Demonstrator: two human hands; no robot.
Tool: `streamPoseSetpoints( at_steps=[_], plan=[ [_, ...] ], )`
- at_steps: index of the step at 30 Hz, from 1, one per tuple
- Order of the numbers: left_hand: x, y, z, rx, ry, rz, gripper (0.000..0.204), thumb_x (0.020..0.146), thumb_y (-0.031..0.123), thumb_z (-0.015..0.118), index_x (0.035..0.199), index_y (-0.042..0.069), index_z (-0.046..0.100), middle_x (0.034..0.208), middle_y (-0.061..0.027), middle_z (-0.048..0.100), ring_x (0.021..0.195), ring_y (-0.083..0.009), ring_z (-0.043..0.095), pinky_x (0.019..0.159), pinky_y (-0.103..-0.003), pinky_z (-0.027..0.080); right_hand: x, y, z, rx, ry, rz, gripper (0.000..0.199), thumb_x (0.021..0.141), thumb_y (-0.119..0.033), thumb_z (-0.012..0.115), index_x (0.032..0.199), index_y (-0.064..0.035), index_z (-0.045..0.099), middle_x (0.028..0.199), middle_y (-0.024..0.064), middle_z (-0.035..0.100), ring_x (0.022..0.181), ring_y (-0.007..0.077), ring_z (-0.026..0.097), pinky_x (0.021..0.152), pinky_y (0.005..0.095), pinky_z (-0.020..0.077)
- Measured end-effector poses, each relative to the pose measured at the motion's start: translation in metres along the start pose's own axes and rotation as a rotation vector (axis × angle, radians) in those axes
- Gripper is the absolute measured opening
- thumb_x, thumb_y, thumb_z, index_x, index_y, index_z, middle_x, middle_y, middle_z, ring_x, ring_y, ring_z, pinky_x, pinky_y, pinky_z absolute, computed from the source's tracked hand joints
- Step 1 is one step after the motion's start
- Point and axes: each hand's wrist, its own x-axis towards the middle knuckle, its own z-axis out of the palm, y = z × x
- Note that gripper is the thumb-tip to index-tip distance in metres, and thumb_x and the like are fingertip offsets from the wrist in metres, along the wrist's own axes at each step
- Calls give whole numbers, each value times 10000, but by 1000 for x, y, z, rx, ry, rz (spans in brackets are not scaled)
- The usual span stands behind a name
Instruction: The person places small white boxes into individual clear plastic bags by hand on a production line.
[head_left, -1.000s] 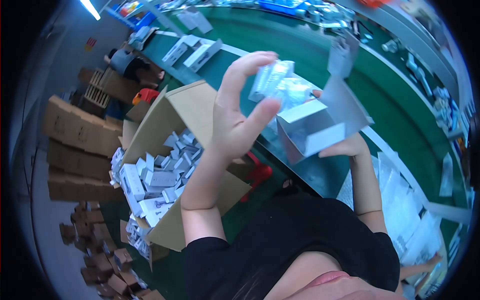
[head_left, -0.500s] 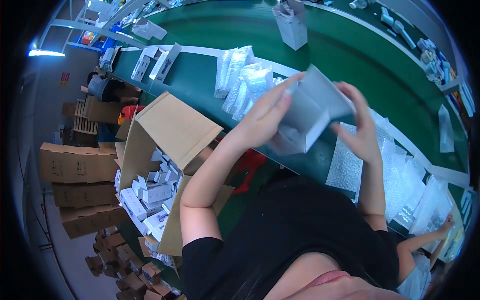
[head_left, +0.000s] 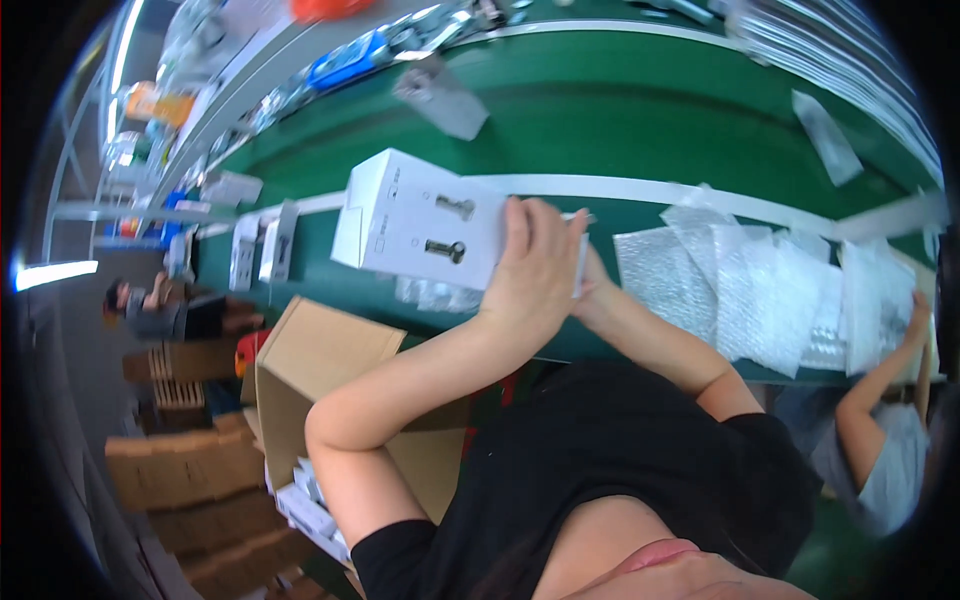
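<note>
A white cardboard box (head_left: 425, 220), printed with small pictures on its upper side, lies tipped sideways above the table edge. My left hand (head_left: 537, 255) is closed over the box's right end, its fingers pressed together there. Behind it, my right hand (head_left: 594, 284) holds the same end; most of its fingers are hidden by the left hand. Under the box, part of a clear bubble-wrap bag (head_left: 437, 294) shows on the table.
Bubble-wrap bags (head_left: 755, 290) lie spread to the right. A white box (head_left: 445, 100) stands on the green surface (head_left: 620, 100) beyond. At left, an open brown carton (head_left: 325, 345) contains white boxes. Another person's arm (head_left: 885, 360) reaches in at far right.
The white box has turned from mouth-up onto its side, showing its printed face, and shifted left. My hands have come together at its right end. The view has swung too.
</note>
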Motion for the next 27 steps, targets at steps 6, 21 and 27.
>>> streamPoseSetpoints(
  at_steps=[6, 21, 27],
  plan=[
    [0, 6, 12, 0, -54, 71, 638, 723, 493, 517, 1149, 21, 490, 976, -218, 492, 945, -341, 413, 916, -508, 216, 2, 9, -10, -83, -18, -62, 330, 840, -262, 506, 1083, -40, 507, 1011, 81, 555, 929, 164, 514, 800, 265, 398],
    [43, -29, 58, -2278, 408, -980, 614, 899, 504, 185, 1267, 56, 387, 1252, -116, 426, 1086, -211, 448, 921, -286, 326, -38, -302, -171, -339, 252, -517, 266, 787, -152, 540, 1000, 6, 520, 808, 136, 566, 635, 182, 550, 512, 252, 445],
    [82, 7, 66, -2305, 363, -1018, 632, 885, 529, 217, 1242, 42, 404, 1211, -118, 459, 1066, -230, 460, 908, -308, 331, -27, -495, -232, -788, 882, -1395, 190, 784, -140, 527, 939, -36, 566, 823, 115, 575, 711, 217, 558, 608, 287, 452]
  ],
)
